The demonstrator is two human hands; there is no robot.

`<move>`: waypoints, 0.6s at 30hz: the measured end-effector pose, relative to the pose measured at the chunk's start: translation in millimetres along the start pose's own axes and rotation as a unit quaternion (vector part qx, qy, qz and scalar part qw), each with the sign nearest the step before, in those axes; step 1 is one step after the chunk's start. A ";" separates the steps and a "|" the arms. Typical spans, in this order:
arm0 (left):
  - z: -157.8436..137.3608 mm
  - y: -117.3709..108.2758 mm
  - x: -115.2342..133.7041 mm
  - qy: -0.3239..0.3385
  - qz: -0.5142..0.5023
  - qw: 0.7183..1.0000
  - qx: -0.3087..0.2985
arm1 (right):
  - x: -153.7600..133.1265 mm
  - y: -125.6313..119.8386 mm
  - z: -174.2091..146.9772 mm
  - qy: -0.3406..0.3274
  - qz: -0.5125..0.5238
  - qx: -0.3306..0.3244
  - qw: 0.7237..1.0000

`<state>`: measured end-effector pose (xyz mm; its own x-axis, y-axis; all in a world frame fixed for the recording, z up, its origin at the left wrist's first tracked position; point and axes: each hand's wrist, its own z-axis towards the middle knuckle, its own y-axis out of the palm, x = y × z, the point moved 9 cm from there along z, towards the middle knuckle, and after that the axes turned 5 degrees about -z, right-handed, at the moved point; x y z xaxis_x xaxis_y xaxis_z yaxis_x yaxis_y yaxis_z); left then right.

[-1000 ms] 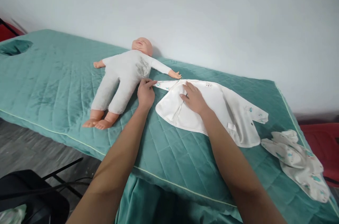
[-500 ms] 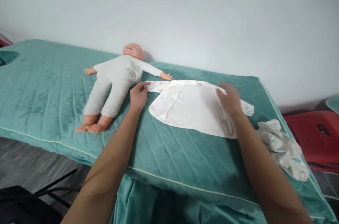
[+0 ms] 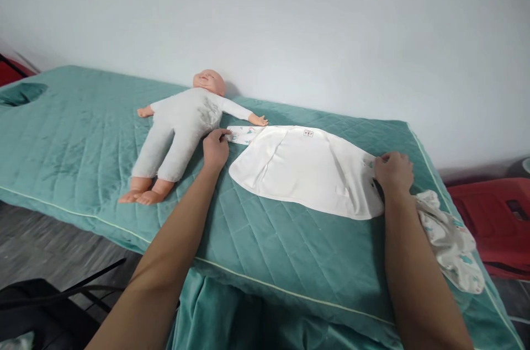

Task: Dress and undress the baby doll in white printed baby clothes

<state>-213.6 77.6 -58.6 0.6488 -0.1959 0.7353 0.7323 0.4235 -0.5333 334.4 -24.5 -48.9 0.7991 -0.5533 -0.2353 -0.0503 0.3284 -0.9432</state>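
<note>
A white baby shirt [image 3: 306, 173] lies spread open on the green quilted bed cover, its printed sleeves reaching out to both sides. At the end of its left sleeve, my left hand [image 3: 216, 148] pinches the cuff between thumb and fingers. My right hand [image 3: 394, 172] is closed on the other sleeve, covering most of it. A baby doll [image 3: 186, 118] with a white cloth body lies on its back to the left of the shirt. One of the doll's hands [image 3: 258, 120] rests just above the left sleeve.
A crumpled printed baby garment [image 3: 449, 242] lies by the bed's right edge. The green bed cover [image 3: 83, 134] runs along a white wall [image 3: 265, 24]. Beyond the right end stands a red chair [image 3: 491, 223]. A black object [image 3: 41, 311] is at the lower left.
My right hand has moved right, from the shirt's shoulder out along the sleeve. The right side of the shirt now lies flatter and wider. My left hand stays at the left cuff.
</note>
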 end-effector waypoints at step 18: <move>-2.0 5.3 -4.9 -0.050 -0.015 0.999 -0.010 | -226.0 41.7 -160.6 -0.467 0.046 -0.177 0.865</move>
<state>-212.5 79.0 -65.9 0.6041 -0.1187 0.7880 0.7552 0.4010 -0.5186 55.5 -8.7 -72.7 0.9089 0.3775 -0.1773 -0.1880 -0.0086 -0.9821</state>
